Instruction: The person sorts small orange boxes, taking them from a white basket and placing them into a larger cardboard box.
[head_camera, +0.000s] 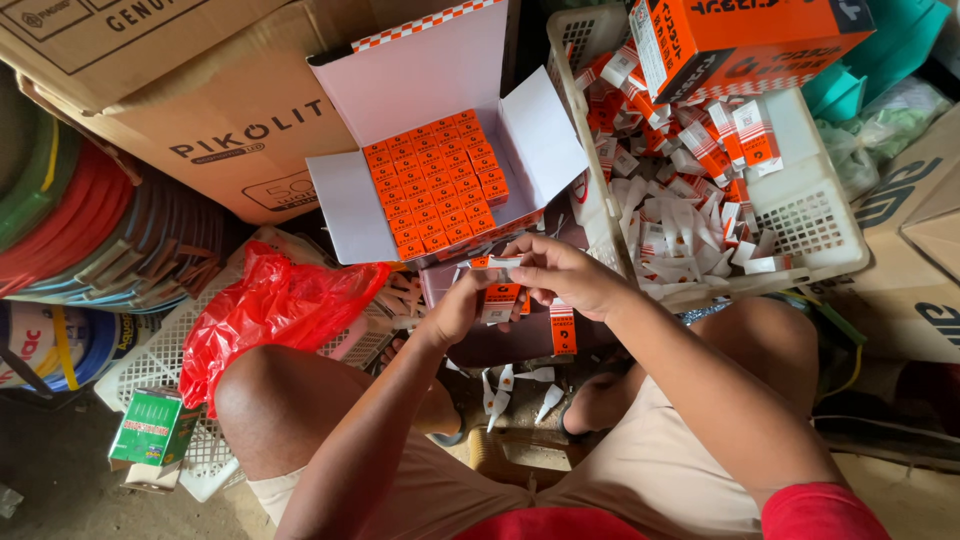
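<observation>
My left hand (455, 312) and my right hand (560, 272) meet over my lap and together hold a small orange and white carton (500, 298), with its flap up between the fingers. Flat orange and white carton blanks (563, 330) hang just below the hands. Straight ahead lies an open white box (352, 208) packed with rows of several small orange cartons (437, 180). To the right stands a white plastic basket (815, 215) heaped with loose flat blanks and small white pieces (680, 210).
An orange box (745, 40) rests on the basket's far rim. Brown cardboard boxes (215, 110) are stacked at left, with a red plastic bag (275, 305) on a white basket (150, 365), a green box (152, 428), and small white tubes (520, 385) on the floor.
</observation>
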